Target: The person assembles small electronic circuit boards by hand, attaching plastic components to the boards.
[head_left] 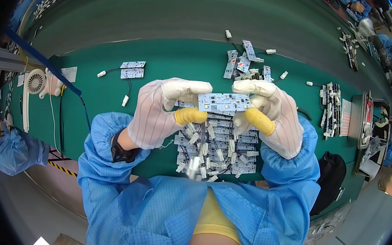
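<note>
In front of my chest a white LED circuit board (223, 103) is held level, its component side facing me. My left hand (167, 108) pinches its left end between fingers and a yellow-covered thumb. My right hand (271, 115) grips the right end the same way. Both hands wear white striped gloves; a black band circles my left wrist. Beneath them lies a stack of similar LED boards (248, 166), with white connectors (205, 149) and dark wires heaped over it. Part of the stack is hidden by my hands.
Two wired boards (132, 73) lie at left on the green table (87, 85). A loose board pile (244, 63) sits beyond my right hand. Rightward are a row of stacked boards (331, 110) and a tray (362, 116). A white fan (36, 82) stands far left. Other people work nearby.
</note>
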A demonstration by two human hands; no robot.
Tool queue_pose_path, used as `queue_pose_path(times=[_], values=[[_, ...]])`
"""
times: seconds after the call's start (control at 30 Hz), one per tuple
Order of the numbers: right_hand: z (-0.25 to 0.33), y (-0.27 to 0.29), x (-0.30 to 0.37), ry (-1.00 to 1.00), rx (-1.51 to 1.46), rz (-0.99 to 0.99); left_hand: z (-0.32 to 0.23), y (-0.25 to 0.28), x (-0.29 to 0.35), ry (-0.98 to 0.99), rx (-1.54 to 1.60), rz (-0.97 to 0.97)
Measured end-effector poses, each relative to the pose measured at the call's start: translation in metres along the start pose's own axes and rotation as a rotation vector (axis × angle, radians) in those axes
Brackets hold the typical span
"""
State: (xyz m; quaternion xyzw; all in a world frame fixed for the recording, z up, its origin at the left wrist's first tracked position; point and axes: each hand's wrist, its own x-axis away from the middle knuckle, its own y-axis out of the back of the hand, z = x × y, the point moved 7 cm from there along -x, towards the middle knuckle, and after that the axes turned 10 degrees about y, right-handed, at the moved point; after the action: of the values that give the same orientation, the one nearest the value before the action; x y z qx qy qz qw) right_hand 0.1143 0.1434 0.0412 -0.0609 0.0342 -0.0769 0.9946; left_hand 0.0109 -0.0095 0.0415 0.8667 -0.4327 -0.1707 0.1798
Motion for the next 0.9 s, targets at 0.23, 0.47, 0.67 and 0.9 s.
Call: queue_pose_path(times=[0.23, 0.47, 0.67, 0.9], values=[[0.006, 0.009, -0.001, 0.063, 0.18, -0.013, -0.005, 0.002, -0.001, -0.125, 0.11, -0.181], [0.009, 0.008, 0.001, 0.05, 0.174, 0.0, 0.005, -0.003, -0.003, -0.087, 0.233, -0.115], [0.017, 0.004, 0.0, 0.262, 0.31, 0.044, 0.001, -0.002, 0.0, -0.101, 0.251, -0.132], [0.02, 0.002, 0.0, 0.206, 0.346, 0.04, 0.003, 0.0, 0.002, -0.157, 0.137, -0.179]])
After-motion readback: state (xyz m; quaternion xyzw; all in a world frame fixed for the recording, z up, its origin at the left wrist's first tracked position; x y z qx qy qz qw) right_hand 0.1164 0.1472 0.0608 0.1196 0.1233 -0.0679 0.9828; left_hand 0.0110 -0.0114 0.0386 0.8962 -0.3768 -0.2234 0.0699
